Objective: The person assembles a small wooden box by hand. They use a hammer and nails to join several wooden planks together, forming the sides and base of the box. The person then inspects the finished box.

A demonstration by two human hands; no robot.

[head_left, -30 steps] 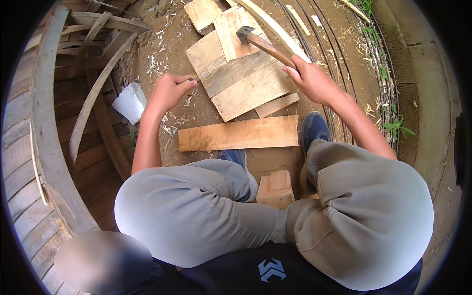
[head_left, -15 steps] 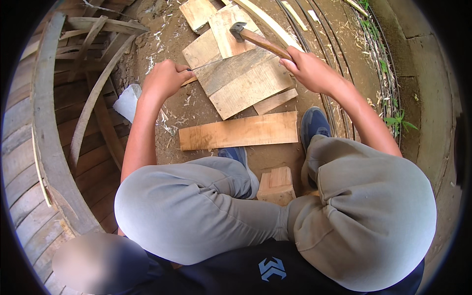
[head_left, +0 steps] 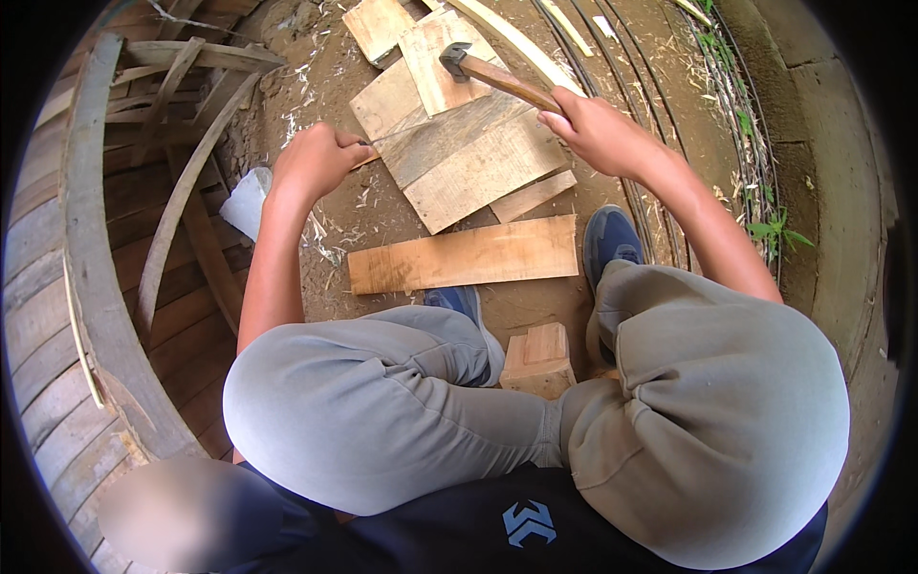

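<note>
My right hand (head_left: 602,134) is closed round the wooden handle of a hammer (head_left: 507,81). Its dark metal head points left, over the pale boards. Opposite it, my left hand (head_left: 316,163) is closed at the left edge of the stack, pinching a thin dark strip (head_left: 394,136) that runs over the wood. Whether this is wire, cord or a slim tool I cannot tell, nor where its far end lies. Below it is a wide board (head_left: 483,172) with a grey band and a lighter band. Nearer my feet lies a separate plank (head_left: 464,256).
A wood block (head_left: 537,359) stands between my legs. On my left is a curved wooden frame (head_left: 105,258) with slats; a whitish piece (head_left: 247,203) lies beside it. Dark rods (head_left: 622,72) and wood shavings lie on the soil, near a wall (head_left: 841,182) on the right.
Both hands and the hammer have shifted only slightly. More of the thin strip shows by my left fingers. The boards stay in place relative to each other.
</note>
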